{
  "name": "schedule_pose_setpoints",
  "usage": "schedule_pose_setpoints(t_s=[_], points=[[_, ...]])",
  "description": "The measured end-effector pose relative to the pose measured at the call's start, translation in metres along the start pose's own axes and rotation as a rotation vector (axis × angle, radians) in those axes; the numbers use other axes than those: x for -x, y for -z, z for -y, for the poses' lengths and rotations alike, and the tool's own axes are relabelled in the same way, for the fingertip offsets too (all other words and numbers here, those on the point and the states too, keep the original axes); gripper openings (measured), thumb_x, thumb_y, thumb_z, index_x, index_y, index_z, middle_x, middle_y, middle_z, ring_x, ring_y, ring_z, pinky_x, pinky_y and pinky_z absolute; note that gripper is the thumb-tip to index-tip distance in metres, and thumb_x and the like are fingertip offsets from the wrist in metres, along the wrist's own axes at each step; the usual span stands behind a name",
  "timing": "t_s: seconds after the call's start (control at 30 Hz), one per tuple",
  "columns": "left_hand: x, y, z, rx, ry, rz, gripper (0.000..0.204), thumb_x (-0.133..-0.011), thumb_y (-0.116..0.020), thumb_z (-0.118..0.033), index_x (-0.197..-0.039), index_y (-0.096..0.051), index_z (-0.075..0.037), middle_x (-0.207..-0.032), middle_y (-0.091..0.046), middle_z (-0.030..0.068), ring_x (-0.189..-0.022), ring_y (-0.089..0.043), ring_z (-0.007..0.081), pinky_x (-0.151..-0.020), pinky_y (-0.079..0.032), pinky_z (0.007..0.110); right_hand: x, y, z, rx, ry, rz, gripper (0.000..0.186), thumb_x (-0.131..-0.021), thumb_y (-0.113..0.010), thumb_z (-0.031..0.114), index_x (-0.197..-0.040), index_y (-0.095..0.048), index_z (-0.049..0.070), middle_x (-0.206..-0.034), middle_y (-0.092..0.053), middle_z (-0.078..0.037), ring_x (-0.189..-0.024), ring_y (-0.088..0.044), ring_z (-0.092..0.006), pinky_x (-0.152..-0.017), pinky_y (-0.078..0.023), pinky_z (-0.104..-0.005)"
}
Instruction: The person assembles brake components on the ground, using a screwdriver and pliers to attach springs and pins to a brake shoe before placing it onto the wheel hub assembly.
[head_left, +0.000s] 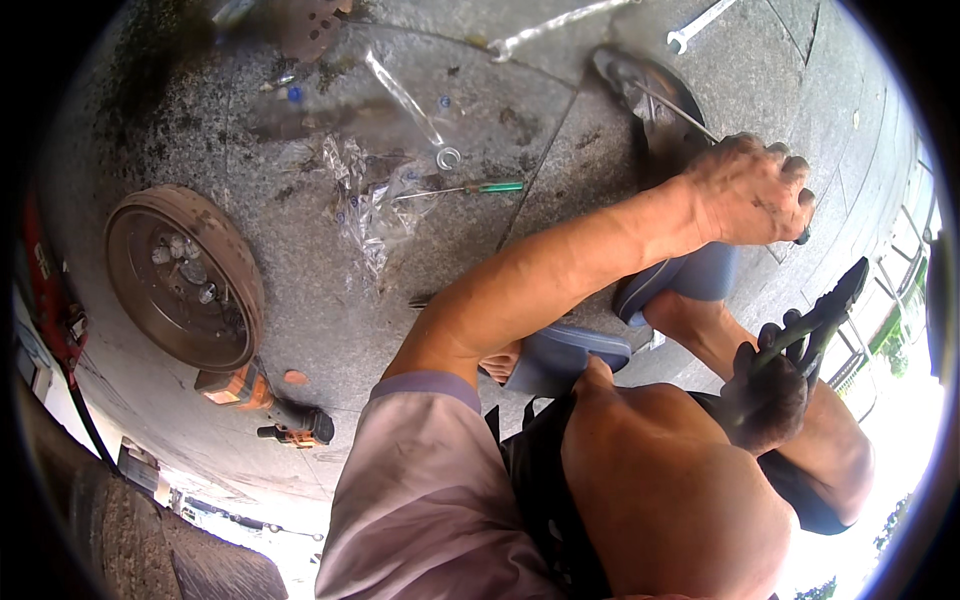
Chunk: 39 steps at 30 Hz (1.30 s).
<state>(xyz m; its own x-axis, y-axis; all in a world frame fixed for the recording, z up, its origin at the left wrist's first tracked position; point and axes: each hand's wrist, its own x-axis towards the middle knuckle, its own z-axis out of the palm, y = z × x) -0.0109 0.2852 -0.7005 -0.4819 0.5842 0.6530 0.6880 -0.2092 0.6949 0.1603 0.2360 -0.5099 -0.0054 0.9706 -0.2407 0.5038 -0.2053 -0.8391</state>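
Note:
My left hand (752, 190) is closed around a screwdriver (678, 113), whose thin shaft points up and left. The end of its dark handle sticks out below the fist. The shaft's tip lies over a dark, curved metal part (660, 128) on the pavement; whether it touches cannot be told. To the right, above my bent leg, my blackened right hand (768, 398) grips dark pliers (838, 297), jaws pointing up and right. My knee hides that forearm.
On the stone paving lie a green-handled screwdriver (493, 187), crumpled clear plastic (368, 215) and wrenches (405, 98). A rusty brake drum (252, 275) holding small metal pieces stands left, beside an orange power tool (285, 412). My blue sandals (565, 352) are below my left arm.

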Motion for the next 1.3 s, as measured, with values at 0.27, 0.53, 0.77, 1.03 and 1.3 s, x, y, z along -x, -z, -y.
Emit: schedule_pose_setpoints(t_s=[0.27,0.53,0.77,1.03,1.3], points=[[0.000,0.002,-0.009,0.079,0.061,-0.020,0.021,-0.077,-0.064,-0.017,-0.059,-0.055,-0.011,-0.077,-0.069,0.0132,-0.062,-0.069,0.0272,-0.053,-0.058,0.041,0.023,-0.017,-0.012,-0.134,-0.222,0.039,0.074,-0.082,-0.062,0.007,-0.148,-0.032,-0.009,-0.131,-0.051,-0.020,-0.097,-0.059,-0.0227,-0.059,-0.050,-0.0273],[0.008,-0.003,-0.004,0.079,0.033,-0.069,0.022,-0.077,-0.065,-0.018,-0.060,-0.053,-0.011,-0.078,-0.067,0.0107,-0.064,-0.069,0.0271,-0.054,-0.058,0.041,-0.026,-0.009,0.013,-0.046,0.008,0.036,0.075,-0.083,-0.061,0.006,-0.150,-0.031,-0.008,-0.129,-0.051,-0.019,-0.096,-0.058,-0.0219,-0.060,-0.050,-0.0271],[0.014,-0.004,-0.002,0.137,0.051,0.047,0.021,-0.080,-0.061,-0.021,-0.065,-0.057,-0.007,-0.074,-0.064,0.0130,-0.065,-0.069,0.0301,-0.058,-0.057,0.042,0.024,-0.017,-0.010,-0.079,-0.162,0.062,0.073,-0.085,-0.061,0.005,-0.151,-0.031,-0.005,-0.126,-0.051,-0.017,-0.095,-0.058,-0.0206,-0.063,-0.050,-0.0269],[0.010,0.012,-0.001,0.296,0.042,-0.002,0.026,-0.082,-0.061,-0.023,-0.069,-0.065,-0.001,-0.066,-0.066,0.0226,-0.060,-0.069,0.0367,-0.058,-0.059,0.045,0.010,-0.016,-0.006,-0.102,-0.124,0.073,0.072,-0.087,-0.060,0.004,-0.153,-0.031,-0.002,-0.123,-0.052,-0.015,-0.095,-0.059,-0.0191,-0.065,-0.050,-0.0267],[0.018,0.007,-0.001,0.253,0.050,-0.091,0.025,-0.077,-0.068,-0.015,-0.058,-0.053,-0.008,-0.068,-0.059,0.0078,-0.056,-0.063,0.0258,-0.047,-0.054,0.039,-0.025,-0.011,0.009,-0.040,0.094,0.151,0.071,-0.089,-0.059,0.002,-0.154,-0.031,0.001,-0.120,-0.053,-0.013,-0.094,-0.059,-0.0176,-0.068,-0.050,-0.0265]])
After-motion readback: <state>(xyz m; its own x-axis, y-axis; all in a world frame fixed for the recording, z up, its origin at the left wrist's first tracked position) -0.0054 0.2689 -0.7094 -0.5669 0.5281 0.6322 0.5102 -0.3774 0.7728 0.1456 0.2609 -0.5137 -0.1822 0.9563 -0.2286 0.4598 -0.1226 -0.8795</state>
